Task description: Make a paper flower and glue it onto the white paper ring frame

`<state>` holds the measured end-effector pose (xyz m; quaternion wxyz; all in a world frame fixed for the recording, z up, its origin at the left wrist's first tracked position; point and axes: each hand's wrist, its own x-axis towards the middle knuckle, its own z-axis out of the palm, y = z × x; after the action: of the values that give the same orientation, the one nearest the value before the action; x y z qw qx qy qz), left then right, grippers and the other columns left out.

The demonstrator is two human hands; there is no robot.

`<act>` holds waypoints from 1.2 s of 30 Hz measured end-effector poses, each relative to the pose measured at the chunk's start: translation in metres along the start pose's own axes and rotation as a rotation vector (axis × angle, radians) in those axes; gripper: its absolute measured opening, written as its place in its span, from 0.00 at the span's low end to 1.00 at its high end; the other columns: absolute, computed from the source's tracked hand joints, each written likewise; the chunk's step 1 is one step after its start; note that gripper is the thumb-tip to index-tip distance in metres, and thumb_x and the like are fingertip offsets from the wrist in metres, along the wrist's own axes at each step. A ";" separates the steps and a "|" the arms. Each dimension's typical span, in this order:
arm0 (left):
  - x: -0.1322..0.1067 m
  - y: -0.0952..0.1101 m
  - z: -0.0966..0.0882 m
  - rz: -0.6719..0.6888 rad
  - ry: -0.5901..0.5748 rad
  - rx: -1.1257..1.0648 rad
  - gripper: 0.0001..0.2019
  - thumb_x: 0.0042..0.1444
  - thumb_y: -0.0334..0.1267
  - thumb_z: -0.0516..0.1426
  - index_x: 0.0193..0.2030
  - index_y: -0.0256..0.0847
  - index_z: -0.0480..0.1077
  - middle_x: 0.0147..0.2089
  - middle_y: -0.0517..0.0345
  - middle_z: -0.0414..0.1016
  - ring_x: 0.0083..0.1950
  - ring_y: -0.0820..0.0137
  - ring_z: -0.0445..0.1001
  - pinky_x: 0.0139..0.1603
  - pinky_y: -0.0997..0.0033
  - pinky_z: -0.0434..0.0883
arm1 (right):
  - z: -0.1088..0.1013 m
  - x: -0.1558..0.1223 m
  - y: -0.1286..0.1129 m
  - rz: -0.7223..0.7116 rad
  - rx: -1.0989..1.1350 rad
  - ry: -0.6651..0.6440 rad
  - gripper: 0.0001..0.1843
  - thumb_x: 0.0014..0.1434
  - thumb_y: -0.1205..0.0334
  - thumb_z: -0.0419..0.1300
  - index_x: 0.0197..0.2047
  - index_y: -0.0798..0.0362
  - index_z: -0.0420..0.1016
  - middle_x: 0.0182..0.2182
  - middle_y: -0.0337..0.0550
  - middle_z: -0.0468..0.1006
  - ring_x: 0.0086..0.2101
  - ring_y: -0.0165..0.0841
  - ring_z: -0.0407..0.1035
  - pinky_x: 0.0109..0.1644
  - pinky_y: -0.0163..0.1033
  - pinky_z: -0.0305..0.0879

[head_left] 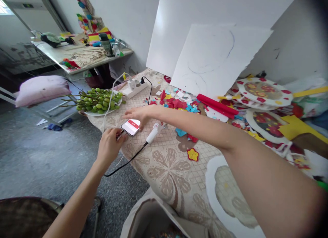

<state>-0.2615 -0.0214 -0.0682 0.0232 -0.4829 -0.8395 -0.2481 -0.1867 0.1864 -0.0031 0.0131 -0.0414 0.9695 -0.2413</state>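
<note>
A phone [131, 126] with a lit white and red screen lies at the table's left edge. My right hand [139, 114] holds its far side, fingers curled over the top. At the phone's near corner my left hand [110, 144] pinches the end of a white cable [107, 101] that runs back to a white power strip [134, 87]. A white glue gun [153, 133] with a black cord lies just right of the phone.
A plate of green grapes [99, 101] sits at the table's far left corner. Red, blue and yellow paper scraps [176, 103], a red roll [217, 105] and decorated paper plates [263, 91] cover the right side. White boards [217, 57] lean on the wall. A second cluttered table [84, 53] stands behind.
</note>
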 end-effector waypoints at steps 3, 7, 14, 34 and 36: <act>0.004 0.004 -0.007 0.020 0.059 0.018 0.18 0.55 0.48 0.55 0.48 0.39 0.68 0.43 0.47 0.73 0.45 0.57 0.71 0.47 0.58 0.68 | -0.032 -0.022 0.008 -0.036 -0.146 -0.066 0.40 0.45 0.61 0.70 0.60 0.55 0.62 0.62 0.48 0.61 0.62 0.44 0.49 0.66 0.49 0.48; 0.019 0.022 0.000 0.130 0.047 0.042 0.24 0.55 0.47 0.55 0.56 0.38 0.62 0.51 0.42 0.69 0.55 0.52 0.66 0.55 0.52 0.63 | -0.062 -0.089 0.005 0.043 -0.217 0.125 0.37 0.55 0.59 0.64 0.64 0.54 0.56 0.63 0.53 0.56 0.63 0.46 0.49 0.66 0.54 0.46; 0.060 0.058 0.034 0.191 -0.124 0.106 0.37 0.52 0.46 0.57 0.64 0.29 0.51 0.59 0.29 0.61 0.59 0.44 0.61 0.55 0.49 0.61 | -0.043 -0.260 -0.045 0.273 -0.181 0.298 0.35 0.59 0.51 0.57 0.67 0.40 0.50 0.65 0.44 0.54 0.63 0.45 0.50 0.65 0.56 0.52; 0.084 0.069 0.041 0.147 -0.298 0.319 0.40 0.53 0.46 0.57 0.66 0.27 0.44 0.59 0.25 0.61 0.58 0.38 0.62 0.53 0.47 0.62 | 0.077 -0.502 -0.146 1.019 -0.241 0.668 0.33 0.58 0.50 0.56 0.65 0.28 0.50 0.63 0.35 0.57 0.62 0.50 0.53 0.61 0.63 0.60; 0.086 0.069 0.042 0.143 -0.309 0.332 0.41 0.54 0.45 0.57 0.67 0.27 0.42 0.61 0.25 0.60 0.59 0.38 0.62 0.54 0.48 0.62 | 0.086 -0.508 -0.152 1.032 -0.198 0.708 0.33 0.58 0.51 0.56 0.65 0.29 0.51 0.63 0.37 0.57 0.61 0.49 0.55 0.58 0.61 0.64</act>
<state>-0.2421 0.0938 -0.0536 -0.0088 -0.5630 -0.8260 -0.0275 0.3348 0.0570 -0.0050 -0.1979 0.5126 0.8280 -0.1121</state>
